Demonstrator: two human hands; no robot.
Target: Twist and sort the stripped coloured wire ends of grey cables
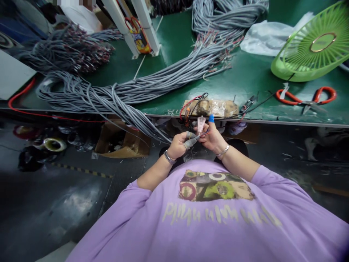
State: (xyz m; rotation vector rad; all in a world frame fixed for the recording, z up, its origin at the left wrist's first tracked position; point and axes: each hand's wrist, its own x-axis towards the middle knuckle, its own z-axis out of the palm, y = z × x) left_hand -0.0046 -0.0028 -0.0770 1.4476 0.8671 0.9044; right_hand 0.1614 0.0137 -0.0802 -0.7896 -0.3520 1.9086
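Observation:
Both hands meet just below the front edge of the green table. My left hand (178,145), with grey coverings on its fingers, is closed in a pinch on the end of a grey cable. Thin coloured wires (204,134) run from this end to my right hand (212,140). My right hand has a blue cover on the thumb, and its fingers are closed around the wires. A small pinkish, see-through piece (201,123) stands up between the hands; which hand holds it I cannot tell. The long bundle of grey cables (131,91) hangs over the edge towards my left hand.
On the green table (169,40) are more cable bundles (229,14), red-handled scissors (307,99), a green fan (313,43) and a plastic bag (265,38). A worn block (229,108) with wires lies at the edge. Below stands a cardboard box (122,140).

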